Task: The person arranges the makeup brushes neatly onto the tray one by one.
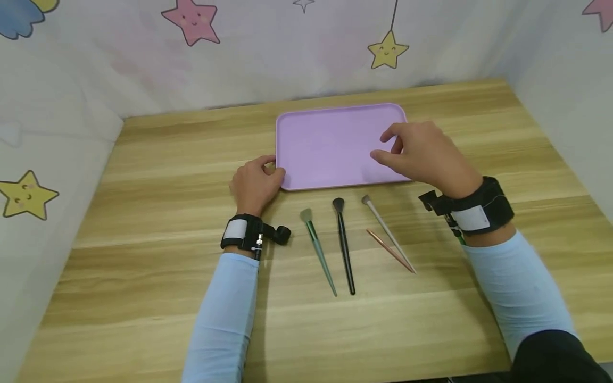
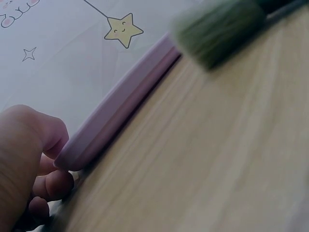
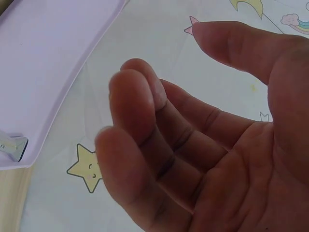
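Pinching one tray [image 1: 325, 143], left fingers [image 2: 54, 184]; right fingers [image 3: 133, 99] loose; three brushes [image 1: 343, 242], one copper stick [image 1: 389, 250]

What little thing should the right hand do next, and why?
Maybe the right hand should reach down to the black brush. That hand holds nothing, the brush lies on the table without touching another brush, and the left hand grips the tray by its corner.

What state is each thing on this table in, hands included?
Purple tray: open side up.
Small item: in tray, partly visible.
Left hand: gripping tray's corner.
Right hand: empty, fingers loosely bent.
Green brush: lying, bristles toward tray.
Black brush: same.
Pale brush: same.
Copper stick: lying beside pale brush.
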Tool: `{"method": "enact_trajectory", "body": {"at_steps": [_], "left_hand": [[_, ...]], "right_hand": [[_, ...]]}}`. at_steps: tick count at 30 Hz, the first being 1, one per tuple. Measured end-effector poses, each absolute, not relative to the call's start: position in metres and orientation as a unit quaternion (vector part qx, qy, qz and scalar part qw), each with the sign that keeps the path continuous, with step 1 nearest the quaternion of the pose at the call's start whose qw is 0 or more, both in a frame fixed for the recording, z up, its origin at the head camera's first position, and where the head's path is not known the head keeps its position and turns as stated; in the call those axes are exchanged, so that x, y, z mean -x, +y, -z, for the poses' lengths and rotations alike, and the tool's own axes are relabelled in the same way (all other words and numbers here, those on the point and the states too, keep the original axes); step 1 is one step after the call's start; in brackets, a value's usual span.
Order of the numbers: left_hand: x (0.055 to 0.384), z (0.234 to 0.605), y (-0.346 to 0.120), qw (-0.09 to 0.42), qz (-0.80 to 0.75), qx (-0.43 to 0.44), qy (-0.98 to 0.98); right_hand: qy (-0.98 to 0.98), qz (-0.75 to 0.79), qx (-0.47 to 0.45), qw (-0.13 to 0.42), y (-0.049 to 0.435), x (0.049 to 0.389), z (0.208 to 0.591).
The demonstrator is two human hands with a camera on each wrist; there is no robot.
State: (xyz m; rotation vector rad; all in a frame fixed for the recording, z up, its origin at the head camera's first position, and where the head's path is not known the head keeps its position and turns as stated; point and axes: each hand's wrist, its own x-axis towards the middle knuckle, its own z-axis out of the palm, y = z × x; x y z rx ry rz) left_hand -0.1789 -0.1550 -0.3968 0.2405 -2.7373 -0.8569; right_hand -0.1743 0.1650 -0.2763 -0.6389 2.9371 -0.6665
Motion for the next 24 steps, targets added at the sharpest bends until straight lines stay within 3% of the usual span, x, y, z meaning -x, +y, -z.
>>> {"method": "enact_trajectory", "body": {"at_steps": [9, 16, 24], "left_hand": [[0.180, 0.398, -0.150, 0.132, 0.303, -0.076, -0.941], [0.178, 0.397, -0.151, 0.125, 0.301, -0.078, -0.942], [0.179, 0.387, -0.158, 0.052, 0.311, -0.102, -0.943]], "right_hand": [[0.957, 0.195, 0.214, 0.038, 0.166, 0.165, 0.274], [0.953, 0.170, 0.231, 0.101, 0.163, 0.158, 0.275], [0.932, 0.159, 0.279, 0.170, 0.156, 0.152, 0.287]]}}
